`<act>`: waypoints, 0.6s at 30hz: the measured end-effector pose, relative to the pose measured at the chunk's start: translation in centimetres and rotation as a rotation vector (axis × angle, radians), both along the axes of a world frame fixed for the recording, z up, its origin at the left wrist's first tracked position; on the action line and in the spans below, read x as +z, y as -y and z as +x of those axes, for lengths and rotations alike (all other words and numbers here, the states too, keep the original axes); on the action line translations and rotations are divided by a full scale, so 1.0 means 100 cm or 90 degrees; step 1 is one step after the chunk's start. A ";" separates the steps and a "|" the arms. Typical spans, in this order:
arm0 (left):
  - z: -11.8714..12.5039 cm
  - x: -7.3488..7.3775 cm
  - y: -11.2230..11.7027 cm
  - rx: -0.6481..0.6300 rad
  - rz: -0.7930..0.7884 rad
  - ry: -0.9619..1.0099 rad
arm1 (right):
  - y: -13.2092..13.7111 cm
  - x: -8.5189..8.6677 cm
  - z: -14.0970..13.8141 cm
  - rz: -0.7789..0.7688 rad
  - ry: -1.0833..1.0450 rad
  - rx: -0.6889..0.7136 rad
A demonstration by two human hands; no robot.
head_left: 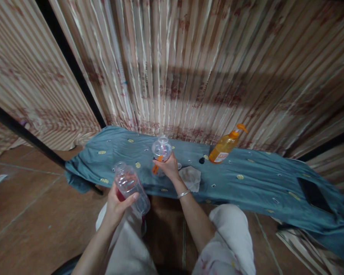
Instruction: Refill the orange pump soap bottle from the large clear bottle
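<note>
My left hand (117,204) is closed round a clear plastic bottle (131,187) tilted over my lap, with a little red liquid low inside it. My right hand (167,166) grips a second clear bottle (161,149) that stands on the blue-green cloth (246,183), and an orange object (157,164) sits between my fingers against that bottle. A silver bangle (184,194) circles my right wrist. A crumpled whitish cloth (191,177) lies just right of my right hand.
An orange pump bottle (225,147) leans at the back of the cloth, a small black cap (201,160) beside it. A dark flat phone-like object (313,194) lies far right. Striped curtains hang behind; a black bar (31,139) crosses at left. Tiled floor below.
</note>
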State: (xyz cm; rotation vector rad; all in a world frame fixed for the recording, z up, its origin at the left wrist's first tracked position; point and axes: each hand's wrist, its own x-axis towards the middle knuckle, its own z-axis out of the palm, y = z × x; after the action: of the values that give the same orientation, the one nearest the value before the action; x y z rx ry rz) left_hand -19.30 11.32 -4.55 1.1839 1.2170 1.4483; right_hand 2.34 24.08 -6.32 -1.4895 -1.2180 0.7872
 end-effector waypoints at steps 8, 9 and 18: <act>0.032 0.012 -0.018 0.019 0.029 0.026 | 0.091 0.014 0.049 0.071 -0.072 -0.002; 0.040 0.015 -0.024 0.008 0.042 0.030 | 0.102 0.014 0.058 0.077 -0.078 -0.006; 0.129 0.020 -0.091 -0.164 0.100 0.111 | 0.169 0.010 0.126 0.066 -0.122 -0.065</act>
State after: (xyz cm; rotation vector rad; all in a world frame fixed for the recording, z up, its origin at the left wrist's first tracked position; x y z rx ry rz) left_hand -6.42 20.47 -2.53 1.2412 0.8123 1.4372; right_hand 14.96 7.17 -5.36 -1.3481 -1.0167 0.7670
